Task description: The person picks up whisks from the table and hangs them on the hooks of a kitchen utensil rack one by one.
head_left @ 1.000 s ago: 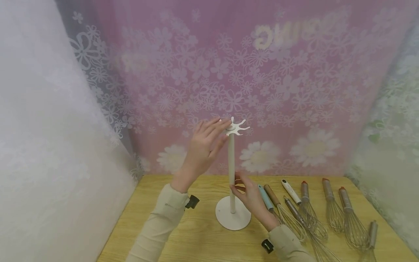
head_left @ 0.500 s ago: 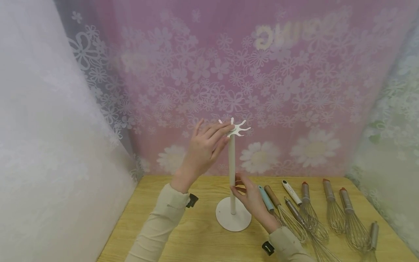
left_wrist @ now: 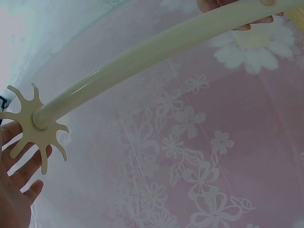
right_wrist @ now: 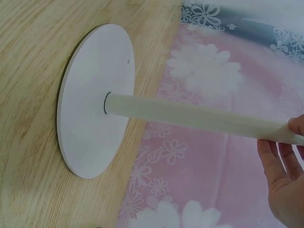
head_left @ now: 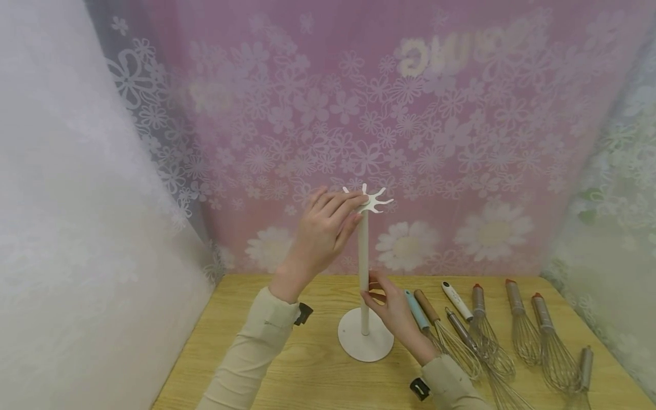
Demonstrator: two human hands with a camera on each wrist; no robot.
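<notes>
Behind a wood-grain table (head_left: 287,364) hangs a pink flowered curtain (head_left: 318,114), and in front of it your right hand (head_left: 397,313) pinches an upright white pole (head_left: 363,250) between thumb and fingers, in the same spot as a second ago, with the pole's round base (head_left: 353,344) flat on the table below that grip. Above the grip, your left hand (head_left: 318,230) rests extended fingers on the hooked top (head_left: 378,201) without clasping it, fingertips now slightly lower and nearer its middle than before. Right of the grip lie several whisks (head_left: 478,302).

Stand (head_left: 363,256) left, whisks (head_left: 479,306) right (all on the table (head_left: 297,364)).
</notes>
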